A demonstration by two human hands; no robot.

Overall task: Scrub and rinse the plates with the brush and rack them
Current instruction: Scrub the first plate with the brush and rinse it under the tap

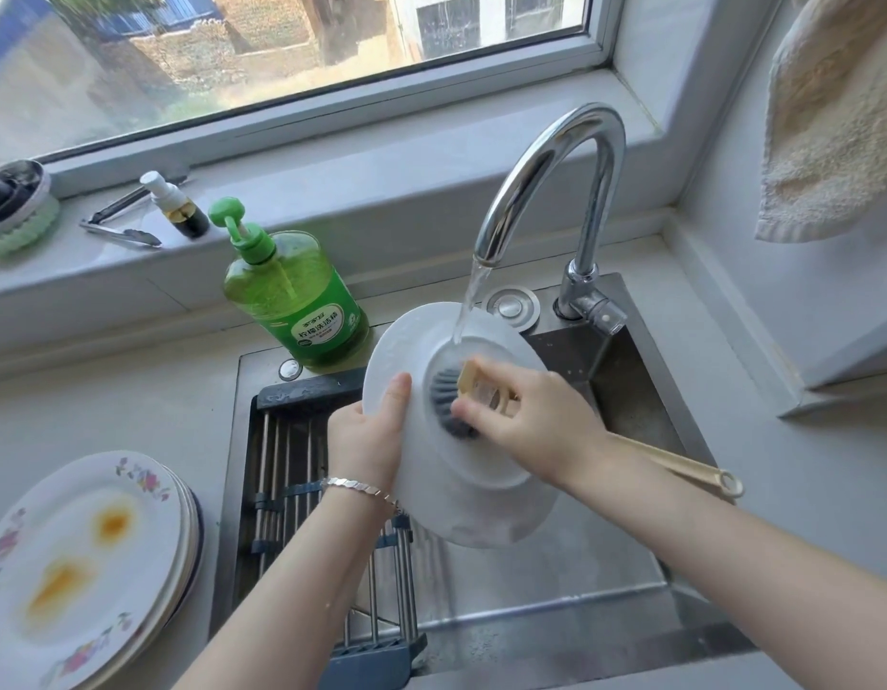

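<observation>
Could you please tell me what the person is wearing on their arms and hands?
Both forearms are bare as far as the view shows: no sleeves, no gloves. The left hand has a silver bracelet of small linked segments round its wrist. The right hand and wrist carry nothing; no ring or watch shows on either.

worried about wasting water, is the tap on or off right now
On: water pours from the faucet spout onto the white plate held over the sink.

Bright daylight enters through the window (282, 42). We note glare on the faucet (513, 189) and curved, softened edges.
</observation>
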